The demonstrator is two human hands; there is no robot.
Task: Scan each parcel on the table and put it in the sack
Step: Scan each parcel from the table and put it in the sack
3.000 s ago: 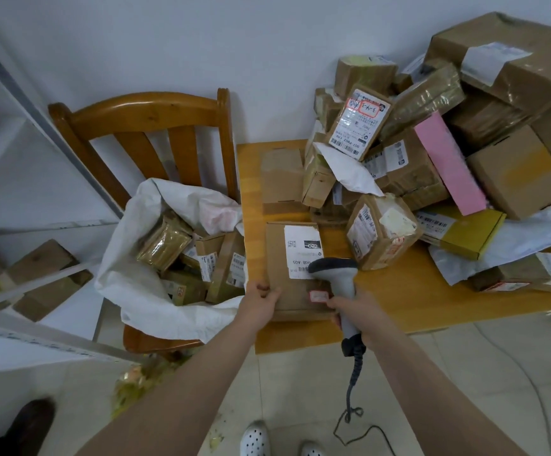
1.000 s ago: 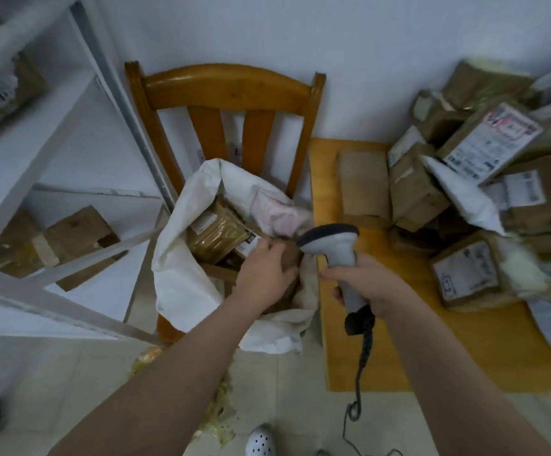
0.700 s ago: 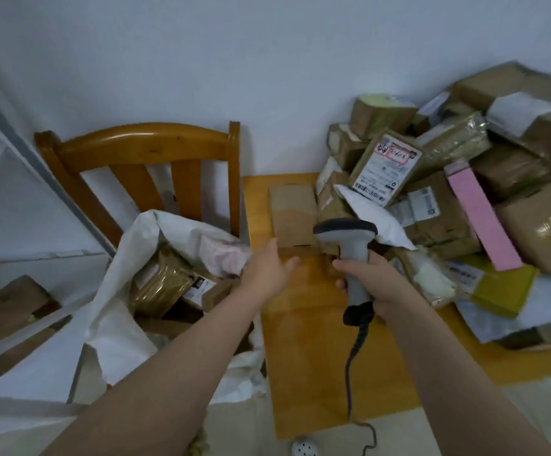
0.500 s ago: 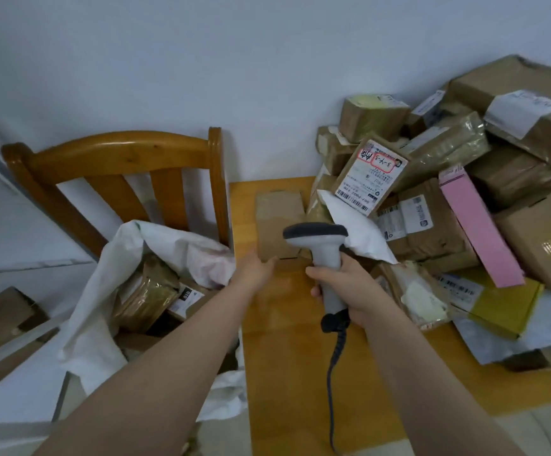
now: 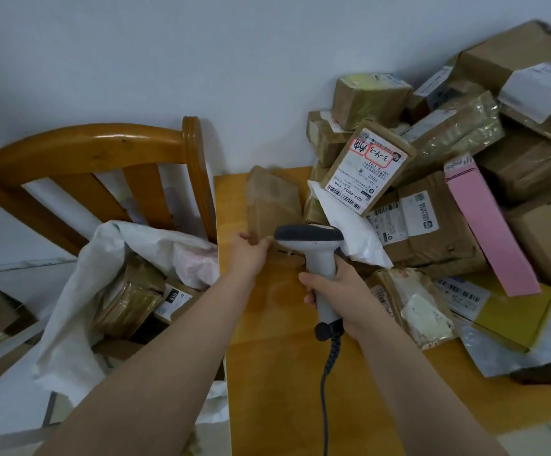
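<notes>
Fingers (image 5: 265, 242) of the left hand (image 5: 249, 256) extend just right of a white sack (image 5: 67, 311), which slumps open on a wooden chair (image 5: 93, 148) with taped brown packets (image 5: 126, 301) inside. Half curled, they meet the near edge of a plain brown parcel (image 5: 272, 202) lying at the left rear corner of the worktop (image 5: 284, 373); whether they have closed on it cannot be told. Beside them the right hand (image 5: 343, 296) is wrapped round the handle of a grey barcode scanner (image 5: 320, 258), its dark head level with the parcel's near edge, its coiled cable (image 5: 328, 373) hanging toward the camera. To the right, a heap of labelled cartons (image 5: 432, 238), a white mailer (image 5: 350, 232), a pink box (image 5: 488, 225) and a yellow box (image 5: 514, 319) crowds the worktop against the wall.
</notes>
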